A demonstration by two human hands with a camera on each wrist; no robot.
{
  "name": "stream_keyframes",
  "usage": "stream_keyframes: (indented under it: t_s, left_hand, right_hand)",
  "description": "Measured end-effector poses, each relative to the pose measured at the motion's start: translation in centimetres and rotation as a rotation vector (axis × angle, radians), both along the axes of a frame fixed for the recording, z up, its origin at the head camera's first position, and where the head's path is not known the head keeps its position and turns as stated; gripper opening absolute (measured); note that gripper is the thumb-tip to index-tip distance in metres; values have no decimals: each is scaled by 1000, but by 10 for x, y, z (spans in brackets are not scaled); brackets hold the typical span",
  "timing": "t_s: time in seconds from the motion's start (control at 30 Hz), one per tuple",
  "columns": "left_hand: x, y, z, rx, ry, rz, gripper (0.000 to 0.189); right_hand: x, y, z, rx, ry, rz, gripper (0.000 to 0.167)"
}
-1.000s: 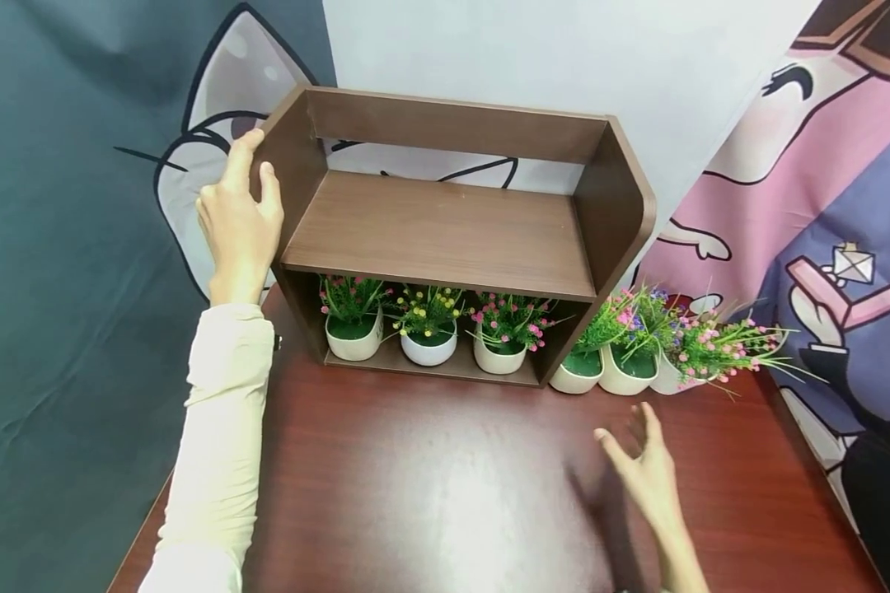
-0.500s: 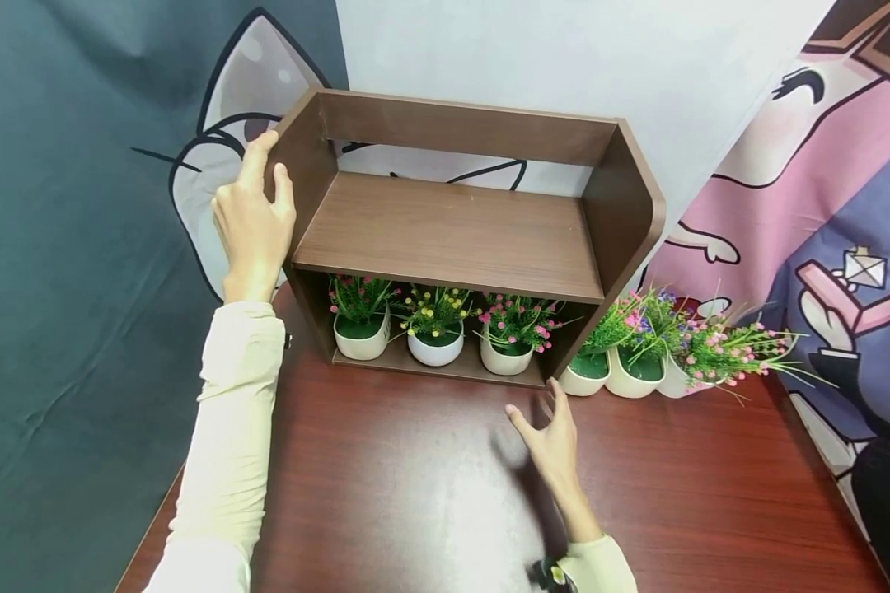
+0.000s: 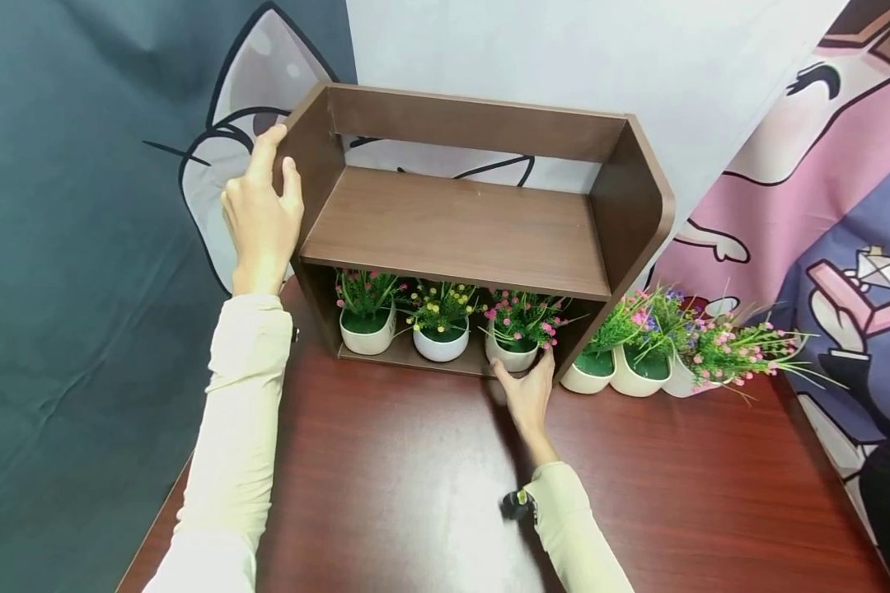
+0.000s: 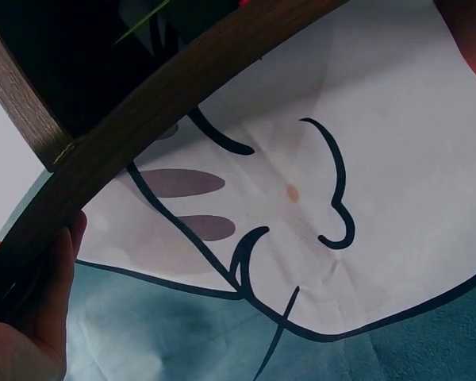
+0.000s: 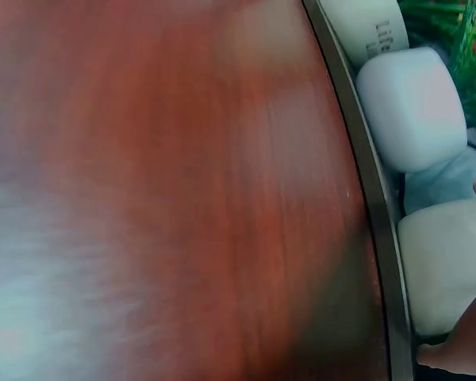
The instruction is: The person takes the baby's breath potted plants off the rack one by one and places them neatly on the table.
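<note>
My left hand (image 3: 262,218) grips the left side panel of the brown two-tier shelf (image 3: 460,226). In the left wrist view, its fingers and thumb lie on either side of the panel's edge. On the lower tier, my right hand (image 3: 528,395) holds the rightmost potted plant (image 3: 510,356), a cream pot with pink flowers. Its thumb and fingers lie on opposite sides of this pot. Left of it stand a white pot with yellow flowers (image 3: 441,342) and a cream pot with pink flowers (image 3: 367,336).
Several more potted plants (image 3: 641,371) stand in a row on the table, right of the shelf. The glossy red-brown table (image 3: 386,469) reaches to the front. Printed cloths (image 3: 74,288) hang behind and at both sides.
My right hand has moved left and forward over the table to the rightmost pot on the lower tier and taken hold of it. My left hand stays on the shelf panel.
</note>
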State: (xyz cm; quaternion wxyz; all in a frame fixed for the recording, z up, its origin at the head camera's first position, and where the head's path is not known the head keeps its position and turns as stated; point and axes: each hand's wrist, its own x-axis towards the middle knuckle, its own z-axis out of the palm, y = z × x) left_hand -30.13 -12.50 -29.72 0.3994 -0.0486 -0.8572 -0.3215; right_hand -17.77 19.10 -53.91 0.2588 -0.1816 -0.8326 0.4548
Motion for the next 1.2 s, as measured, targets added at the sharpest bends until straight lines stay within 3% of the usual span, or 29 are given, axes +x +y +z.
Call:
stream_keyframes:
  t_s: [0.23, 0.53, 0.67, 0.83, 1.2]
  left_hand:
    - [0, 1, 2, 1, 4, -2, 36]
    - [1, 1, 2, 7, 6, 4, 36]
    - [1, 1, 2, 8, 6, 0, 36]
    - [1, 2, 1, 10, 6, -2, 36]
    - [2, 1, 2, 15, 10, 3, 36]
  right_hand:
    - [-23, 0, 0, 21, -14, -29, 75]
    - [-18, -2, 2, -12, -21, -45, 68]
    - [-5, -4, -1, -17, 11, -39, 67]
    - [24, -8, -2, -28, 37, -37, 70]
    - [75, -8, 1, -66, 22, 15, 69]
